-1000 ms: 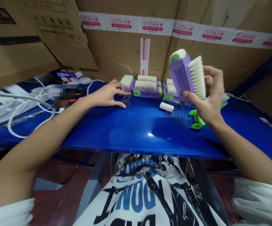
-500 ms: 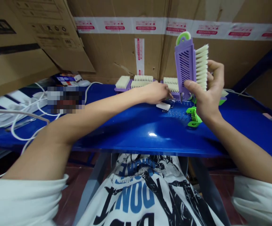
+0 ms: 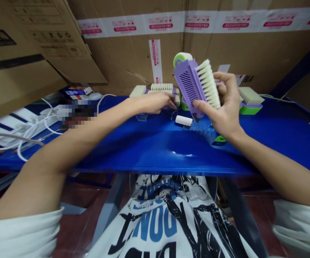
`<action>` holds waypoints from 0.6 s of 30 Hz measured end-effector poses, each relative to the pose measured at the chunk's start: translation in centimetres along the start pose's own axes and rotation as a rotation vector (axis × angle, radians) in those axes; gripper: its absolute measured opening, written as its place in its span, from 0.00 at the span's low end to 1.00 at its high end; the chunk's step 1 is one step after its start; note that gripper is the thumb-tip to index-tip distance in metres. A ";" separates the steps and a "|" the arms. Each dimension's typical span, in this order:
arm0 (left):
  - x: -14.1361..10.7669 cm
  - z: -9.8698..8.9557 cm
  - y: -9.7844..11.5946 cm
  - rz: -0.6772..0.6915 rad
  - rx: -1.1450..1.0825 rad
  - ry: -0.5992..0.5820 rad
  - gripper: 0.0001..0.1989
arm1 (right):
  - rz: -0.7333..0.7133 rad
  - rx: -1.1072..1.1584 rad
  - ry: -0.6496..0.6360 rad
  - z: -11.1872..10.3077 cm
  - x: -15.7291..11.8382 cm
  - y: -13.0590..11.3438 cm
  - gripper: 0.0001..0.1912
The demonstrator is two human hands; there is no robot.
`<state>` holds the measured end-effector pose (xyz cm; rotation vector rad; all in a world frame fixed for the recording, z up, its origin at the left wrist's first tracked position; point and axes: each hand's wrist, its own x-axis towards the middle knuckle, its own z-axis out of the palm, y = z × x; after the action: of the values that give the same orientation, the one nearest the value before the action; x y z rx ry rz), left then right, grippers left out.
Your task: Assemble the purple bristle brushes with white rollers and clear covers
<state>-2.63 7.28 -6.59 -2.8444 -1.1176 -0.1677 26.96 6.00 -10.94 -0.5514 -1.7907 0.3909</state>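
My right hand [image 3: 226,104] holds a purple brush [image 3: 191,86] up above the table, thumb on its slotted back and fingers behind the cream bristles. A white roller with a green end cap [image 3: 182,59] shows at the brush's top. My left hand [image 3: 160,102] reaches to the brushes at the back, fingers bent down and closed; what they grip is hidden. Just below its fingertips is a clear plastic piece [image 3: 172,114]. A small white roller [image 3: 184,121] lies on the table between my hands, beside scattered small metal bits [image 3: 200,129]. A green part [image 3: 220,139] sits under my right wrist.
Cream-bristled brushes [image 3: 161,87] stand along the back of the blue table [image 3: 144,154]. Another brush with a green base [image 3: 250,100] is at the right. White cables [image 3: 20,143] and a small box [image 3: 76,92] lie left. Cardboard [image 3: 133,53] walls the back.
My left hand has moved left along the row of brushes. My right hand has brought the purple brush left and lower, tilting it more. The view has shifted slightly.
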 end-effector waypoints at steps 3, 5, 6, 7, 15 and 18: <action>-3.0 0.2 -0.3 -0.011 -0.042 0.051 0.30 | -0.009 -0.022 -0.052 0.3 -0.4 -0.4 0.41; -5.1 0.6 -0.1 -0.077 -0.007 0.148 0.26 | 0.002 -0.058 -0.092 0.4 -0.7 -0.9 0.42; -6.0 0.8 0.1 -0.128 0.017 0.199 0.23 | 0.008 -0.076 -0.111 0.5 -0.9 -1.2 0.43; -6.9 1.1 0.4 -0.177 0.034 0.235 0.20 | 0.010 -0.090 -0.128 0.5 -1.0 -1.5 0.43; -9.4 1.4 0.5 -0.259 0.026 0.042 0.25 | -0.058 -0.073 -0.206 0.8 -1.6 -2.4 0.42; -9.9 0.3 -0.8 -0.239 -0.038 -0.008 0.24 | -0.073 -0.121 -0.285 1.0 -2.0 -2.4 0.44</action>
<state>-10.36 1.23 -8.15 -2.7374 -1.4691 -0.1937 26.00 2.94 -11.54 -0.5332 -2.1130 0.3244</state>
